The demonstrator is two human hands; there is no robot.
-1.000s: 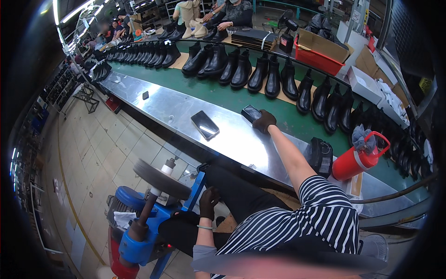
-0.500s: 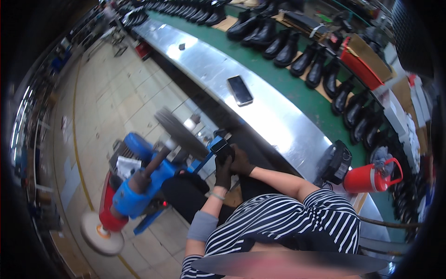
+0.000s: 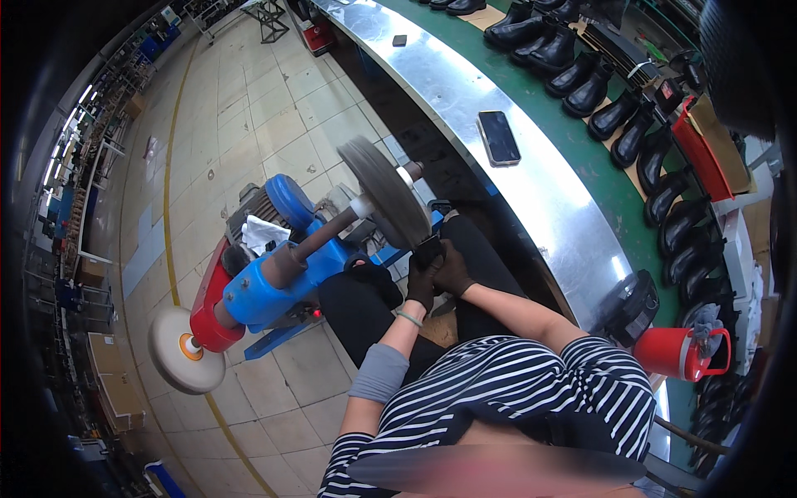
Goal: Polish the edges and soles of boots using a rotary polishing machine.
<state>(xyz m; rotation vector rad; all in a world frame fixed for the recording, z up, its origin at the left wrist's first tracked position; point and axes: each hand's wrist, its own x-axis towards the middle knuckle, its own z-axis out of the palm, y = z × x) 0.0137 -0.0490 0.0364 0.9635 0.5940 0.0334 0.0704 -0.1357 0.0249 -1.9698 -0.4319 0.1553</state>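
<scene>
- Where the two gloved hands meet, just at the lower rim of the grey buffing wheel (image 3: 383, 191), a small dark piece (image 3: 429, 246) is pinched between them; the fingers of the left hand (image 3: 421, 282) and the right hand (image 3: 453, 267) are closed on it from either side.
- The piece lies straight ahead of the fingers, touching or almost touching the wheel; which, I cannot tell. It is too small and dark to give its long axis.
- Both hands are equally near the wheel, the left one slightly lower and to the wheel's shaft side.
- Left of the wheel along the shaft stands the blue motor housing (image 3: 274, 274) on a red base, with a crumpled white cloth (image 3: 264, 234) on top of it.
- Farther left of the wheel, at the shaft's other end, a pale round pad (image 3: 184, 349) with an orange centre faces the tiled floor (image 3: 249, 116).
- Right of the wheel runs the curved steel tabletop (image 3: 531, 183), carrying a dark flat phone (image 3: 498, 137), screen up.
- Well to the right of the wheel and nearer the person, a red jug (image 3: 677, 353) with a handle stands at the tabletop's edge, a black device (image 3: 631, 303) beside it.
- Beyond the wheel, past the tabletop, a green belt carries a row of black boots (image 3: 573, 75); a long red box (image 3: 701, 149) lies beside them.
</scene>
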